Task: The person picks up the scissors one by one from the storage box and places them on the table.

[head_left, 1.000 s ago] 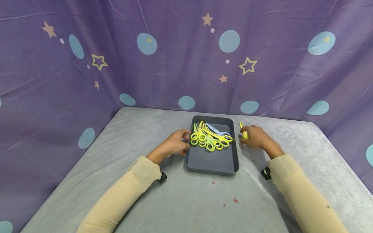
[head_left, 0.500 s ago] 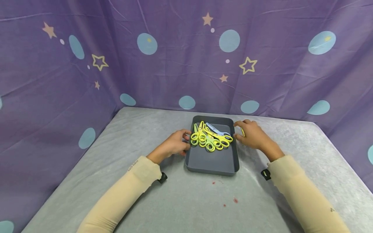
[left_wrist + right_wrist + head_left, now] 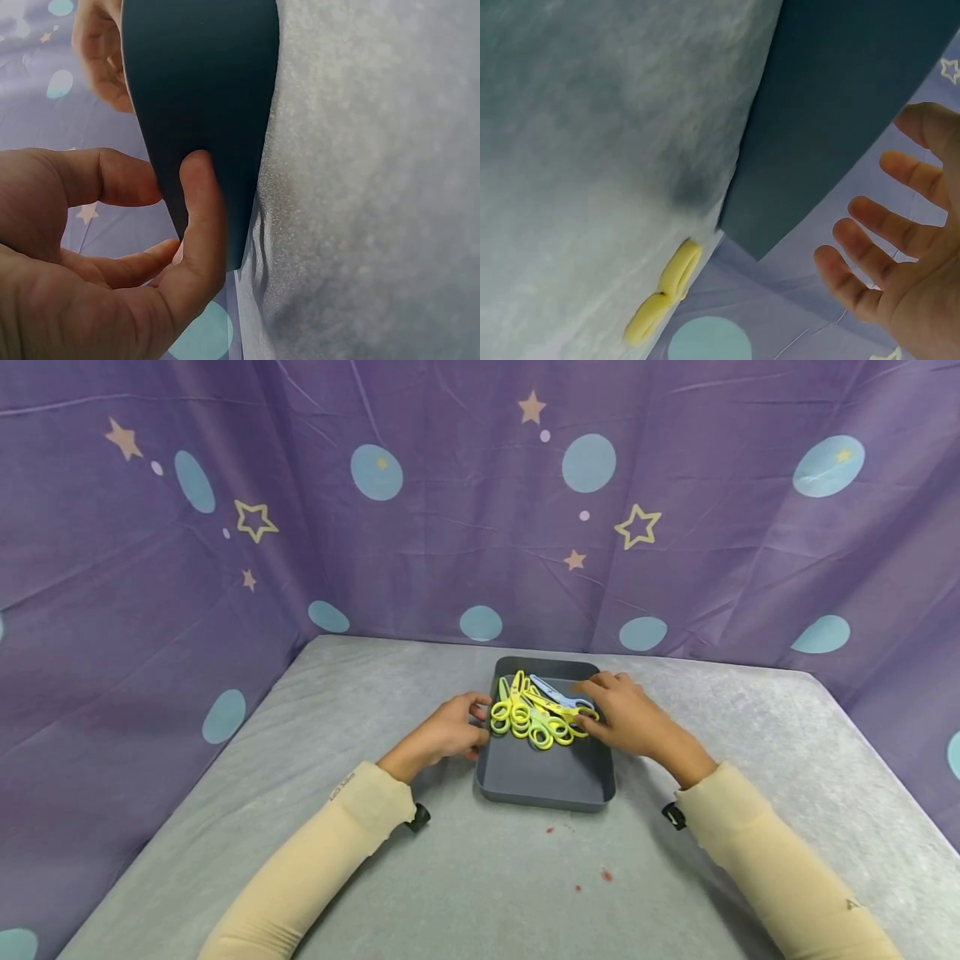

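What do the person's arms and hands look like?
The left sleeve and right sleeve are long and cream-coloured. Tiny dark lettering, too small to read, sits near the left cuff; the right one has a small dark mark farther up. A black piece pokes out by each cuff. The left hand and right hand wear no gloves.

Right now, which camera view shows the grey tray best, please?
The head view: it shows the tray from above, scissors inside, though the right hand hides part of its edge. Both wrist views show only its outer side.
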A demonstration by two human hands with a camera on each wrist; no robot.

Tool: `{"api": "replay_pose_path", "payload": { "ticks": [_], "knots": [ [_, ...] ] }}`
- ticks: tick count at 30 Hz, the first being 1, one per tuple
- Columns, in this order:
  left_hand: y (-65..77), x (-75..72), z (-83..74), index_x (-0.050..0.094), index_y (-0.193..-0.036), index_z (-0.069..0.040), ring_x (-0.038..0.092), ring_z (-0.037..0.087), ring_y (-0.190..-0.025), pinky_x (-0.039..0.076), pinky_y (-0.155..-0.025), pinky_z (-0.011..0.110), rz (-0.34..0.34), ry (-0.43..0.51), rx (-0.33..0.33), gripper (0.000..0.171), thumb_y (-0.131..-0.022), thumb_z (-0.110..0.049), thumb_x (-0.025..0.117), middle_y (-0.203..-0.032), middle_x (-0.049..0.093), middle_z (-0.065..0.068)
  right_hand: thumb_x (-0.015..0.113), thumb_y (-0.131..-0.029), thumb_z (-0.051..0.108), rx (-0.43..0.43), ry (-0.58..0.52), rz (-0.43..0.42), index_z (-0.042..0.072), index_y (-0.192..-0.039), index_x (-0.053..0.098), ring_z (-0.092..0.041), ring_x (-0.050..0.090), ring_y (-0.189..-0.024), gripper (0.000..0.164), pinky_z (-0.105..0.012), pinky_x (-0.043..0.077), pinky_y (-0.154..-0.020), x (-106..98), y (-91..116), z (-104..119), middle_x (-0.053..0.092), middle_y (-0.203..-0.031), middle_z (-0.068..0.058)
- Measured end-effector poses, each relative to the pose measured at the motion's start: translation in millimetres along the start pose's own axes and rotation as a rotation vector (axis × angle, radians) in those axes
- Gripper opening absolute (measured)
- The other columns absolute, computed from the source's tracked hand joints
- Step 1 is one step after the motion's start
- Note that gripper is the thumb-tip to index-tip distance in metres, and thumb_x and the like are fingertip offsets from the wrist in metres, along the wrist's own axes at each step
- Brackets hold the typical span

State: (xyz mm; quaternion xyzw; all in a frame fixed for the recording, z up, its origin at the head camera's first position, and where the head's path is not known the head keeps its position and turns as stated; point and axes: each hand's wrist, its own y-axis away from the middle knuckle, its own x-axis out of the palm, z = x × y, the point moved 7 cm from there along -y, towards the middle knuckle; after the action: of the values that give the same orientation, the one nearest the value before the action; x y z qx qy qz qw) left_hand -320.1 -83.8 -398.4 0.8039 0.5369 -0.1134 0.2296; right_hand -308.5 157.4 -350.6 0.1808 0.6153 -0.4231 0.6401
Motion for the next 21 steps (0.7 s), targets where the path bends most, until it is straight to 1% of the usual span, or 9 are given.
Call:
{"api": "replay_pose_path", "payload": {
  "ticks": [5,8,12,15,21],
  "knots": [
    [0.2,0.0,-0.5,0.04,-0.154,-0.004,0.062,0.025,-0.082,0.062,-0.065,0.041,-0.003,0.003,-0.002,0.068,-0.09,0.006,0.058,-0.132,0.049,0.018,0.076,-0.093,0.026,-0.084,0.004,-0.027,0.008,-0.132,0.066,-0.037,0.057,-0.105,0.044,-0.055,0.049,-0.086,3.7,-4.4,17.0,0.062,-0.123,-0.018],
    [0.2,-0.3,-0.2,0.041,-0.154,-0.004,0.062,0.025,-0.081,0.062,-0.065,0.041,-0.004,0.0,-0.004,0.067,-0.09,0.006,0.058,-0.132,0.049,0.017,0.077,-0.093,0.027,-0.119,0.016,-0.014,0.009,-0.132,0.067,-0.036,0.058,-0.105,0.044,-0.053,0.05,-0.086,8.6,-8.7,27.0,0.063,-0.123,-0.017],
    [0.6,-0.8,-0.3,0.041,-0.154,-0.004,0.062,0.025,-0.08,0.062,-0.065,0.041,-0.002,-0.002,-0.003,0.068,-0.09,0.005,0.058,-0.132,0.049,0.017,0.075,-0.094,0.031,-0.149,0.021,0.034,0.01,-0.132,0.068,-0.033,0.056,-0.102,0.044,-0.05,0.05,-0.08,16.8,-14.3,36.9,0.063,-0.124,-0.016],
    [1.4,-0.8,-1.0,0.04,-0.155,-0.005,0.061,0.024,-0.079,0.062,-0.065,0.041,0.001,-0.003,-0.002,0.068,-0.09,0.005,0.058,-0.133,0.049,0.017,0.074,-0.095,0.034,-0.155,0.009,0.078,0.011,-0.133,0.067,-0.029,0.054,-0.099,0.045,-0.047,0.048,-0.078,22.9,-17.0,39.7,0.062,-0.124,-0.014],
    [2.5,-1.4,-1.8,0.039,-0.155,-0.005,0.06,0.023,-0.078,0.062,-0.067,0.042,0.005,0.0,-0.001,0.068,-0.09,0.005,0.057,-0.133,0.049,0.018,0.073,-0.095,0.039,-0.173,0.004,0.175,0.016,-0.136,0.065,-0.031,0.056,-0.105,0.048,-0.052,0.05,-0.087,35.5,-20.5,42.5,0.061,-0.128,-0.012]
  ]
}}
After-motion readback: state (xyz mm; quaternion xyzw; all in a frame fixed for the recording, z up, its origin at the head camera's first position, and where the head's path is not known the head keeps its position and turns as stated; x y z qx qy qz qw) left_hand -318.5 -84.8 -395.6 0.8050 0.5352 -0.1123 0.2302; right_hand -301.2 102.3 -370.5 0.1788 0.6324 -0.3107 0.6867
